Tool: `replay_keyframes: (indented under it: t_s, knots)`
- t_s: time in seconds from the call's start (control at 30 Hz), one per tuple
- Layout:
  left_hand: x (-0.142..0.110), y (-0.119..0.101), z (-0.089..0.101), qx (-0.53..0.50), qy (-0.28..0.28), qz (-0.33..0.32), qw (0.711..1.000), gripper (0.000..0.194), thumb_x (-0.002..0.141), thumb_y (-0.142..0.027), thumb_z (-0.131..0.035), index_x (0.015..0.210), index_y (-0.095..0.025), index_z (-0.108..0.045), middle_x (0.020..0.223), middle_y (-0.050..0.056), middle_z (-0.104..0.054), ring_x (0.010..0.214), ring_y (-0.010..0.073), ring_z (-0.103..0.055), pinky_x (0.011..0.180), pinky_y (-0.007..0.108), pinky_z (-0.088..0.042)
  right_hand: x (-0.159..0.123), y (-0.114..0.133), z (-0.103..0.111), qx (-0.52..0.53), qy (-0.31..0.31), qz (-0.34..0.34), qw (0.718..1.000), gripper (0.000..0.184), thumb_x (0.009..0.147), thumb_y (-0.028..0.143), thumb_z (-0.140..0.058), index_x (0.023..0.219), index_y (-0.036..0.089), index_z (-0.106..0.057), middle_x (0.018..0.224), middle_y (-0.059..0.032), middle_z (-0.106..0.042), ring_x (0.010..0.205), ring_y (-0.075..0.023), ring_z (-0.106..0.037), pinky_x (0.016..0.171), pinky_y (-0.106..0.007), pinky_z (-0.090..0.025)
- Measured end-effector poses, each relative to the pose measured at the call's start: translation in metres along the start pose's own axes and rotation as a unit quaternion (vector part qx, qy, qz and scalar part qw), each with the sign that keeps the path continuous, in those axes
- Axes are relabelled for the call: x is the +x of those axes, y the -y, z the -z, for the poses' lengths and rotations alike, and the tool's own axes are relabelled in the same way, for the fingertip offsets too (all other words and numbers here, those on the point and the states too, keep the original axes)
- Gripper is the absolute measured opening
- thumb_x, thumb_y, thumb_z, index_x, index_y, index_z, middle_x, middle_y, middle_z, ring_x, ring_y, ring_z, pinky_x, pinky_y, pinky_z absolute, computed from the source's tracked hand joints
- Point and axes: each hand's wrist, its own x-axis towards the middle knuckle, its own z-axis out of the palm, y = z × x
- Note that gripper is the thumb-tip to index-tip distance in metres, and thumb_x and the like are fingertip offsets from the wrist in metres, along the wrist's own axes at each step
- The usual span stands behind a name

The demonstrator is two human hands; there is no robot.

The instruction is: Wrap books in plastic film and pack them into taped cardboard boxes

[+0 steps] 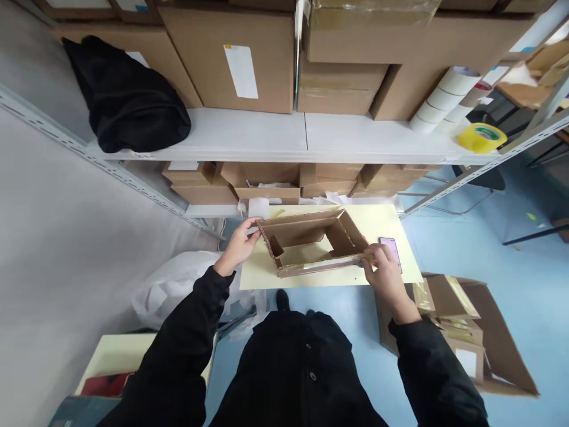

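Note:
Between my hands is a cardboard box [311,228] with no closed bottom; the pale table [255,276] shows through it. Its walls stand up and its cut edges look rough. My left hand [242,240] pinches the box's left corner between thumb and fingers. At the opposite end, my right hand [382,270] grips the lower right corner. A phone [391,252] with a lit screen lies on the table just behind my right hand. Something small and orange beside the right corner is mostly hidden.
Shelves ahead hold cardboard boxes [267,65], a black cloth bundle [133,95], white tape rolls [440,98] and a yellow tape roll [482,137]. On the floor at right stands a large carton [502,338] with smaller boxes. A white plastic bag [173,284] lies at left.

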Motion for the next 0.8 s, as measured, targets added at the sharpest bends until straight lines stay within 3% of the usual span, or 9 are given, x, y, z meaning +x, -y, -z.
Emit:
replay_keyframes:
  t_s: [0.23, 0.37, 0.47, 0.57, 0.67, 0.8]
  knots:
    - [0.028, 0.009, -0.016, -0.026, 0.061, -0.002, 0.998, 0.051, 0.081, -0.026, -0.051, 0.131, -0.017, -0.050, 0.137, 0.011, -0.052, 0.128, 0.0228, -0.047, 0.111, 0.040, -0.032, -0.006, 0.017, 0.006, -0.060, -0.023, -0.050, 0.997, 0.018, 0.078, 0.015, -0.050, 0.093, 0.024, -0.052, 0.096, -0.0097, -0.054, 0.090, -0.0261, -0.056, 0.073, -0.040, -0.051]
    - [0.019, 0.010, -0.031, -0.114, 0.086, 0.033, 0.989, 0.064, 0.087, -0.038, -0.043, 0.148, -0.021, -0.029, 0.152, 0.006, -0.033, 0.141, 0.0234, -0.028, 0.113, 0.039, -0.029, -0.008, 0.017, 0.002, -0.084, -0.041, -0.059, 0.994, 0.021, 0.076, 0.014, -0.050, 0.094, 0.023, -0.053, 0.095, -0.0103, -0.053, 0.086, -0.0266, -0.055, 0.067, -0.039, -0.050]
    - [0.002, -0.001, -0.040, -0.111, 0.106, 0.039, 0.987, 0.083, 0.084, -0.044, -0.053, 0.152, -0.020, -0.012, 0.156, 0.006, -0.021, 0.143, 0.0253, -0.020, 0.114, 0.039, -0.028, -0.006, 0.012, 0.001, -0.082, -0.033, -0.041, 0.995, 0.019, 0.076, 0.015, -0.051, 0.093, 0.024, -0.053, 0.095, -0.0105, -0.053, 0.088, -0.0272, -0.055, 0.066, -0.039, -0.050]
    - [-0.011, -0.012, -0.049, -0.086, 0.106, 0.063, 0.989, 0.095, 0.078, -0.036, -0.062, 0.152, -0.020, -0.004, 0.158, 0.007, -0.014, 0.143, 0.0272, -0.019, 0.116, 0.040, -0.023, 0.002, 0.007, 0.004, -0.052, -0.005, 0.000, 0.999, 0.015, 0.077, 0.017, -0.054, 0.090, 0.024, -0.053, 0.097, -0.0105, -0.054, 0.092, -0.0281, -0.056, 0.072, -0.042, -0.051]
    - [-0.015, -0.014, -0.054, -0.070, 0.083, 0.095, 0.989, 0.092, 0.075, -0.024, -0.058, 0.152, -0.021, -0.008, 0.158, 0.004, -0.014, 0.144, 0.0265, -0.016, 0.118, 0.040, -0.014, 0.012, -0.001, 0.013, 0.002, 0.048, 0.017, 0.999, 0.013, 0.078, 0.025, -0.059, 0.090, 0.023, -0.054, 0.107, -0.0122, -0.055, 0.093, -0.0278, -0.058, 0.073, -0.043, -0.053]
    - [-0.018, -0.009, -0.056, -0.060, 0.063, 0.107, 0.990, 0.089, 0.072, -0.018, -0.052, 0.152, -0.020, -0.010, 0.158, 0.002, -0.013, 0.145, 0.0249, -0.012, 0.119, 0.038, -0.010, 0.030, -0.011, 0.027, 0.074, 0.131, 0.020, 0.988, 0.023, 0.080, 0.040, -0.063, 0.094, 0.022, -0.058, 0.115, -0.0128, -0.057, 0.096, -0.0273, -0.061, 0.066, -0.037, -0.054]
